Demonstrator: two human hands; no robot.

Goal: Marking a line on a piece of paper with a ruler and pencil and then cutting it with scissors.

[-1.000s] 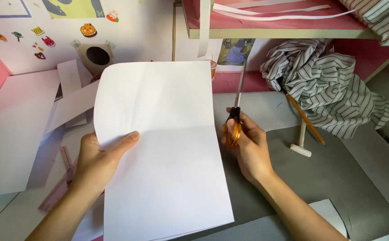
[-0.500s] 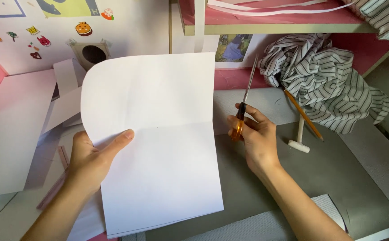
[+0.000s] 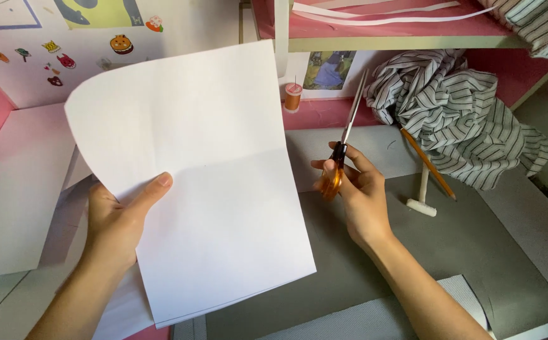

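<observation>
Left hand [image 3: 113, 223] pinches paper [image 3: 192, 182], now lifted higher, top curling | right hand [image 3: 355, 195] grips scissors [image 3: 344, 148], blades shut, swung to 12 o'clock | we're near cutting

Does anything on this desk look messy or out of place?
Yes: a striped cloth lies crumpled in a heap at the back right, a pencil poking from under it. The white sheet in the left hand bears a fold crease.
</observation>
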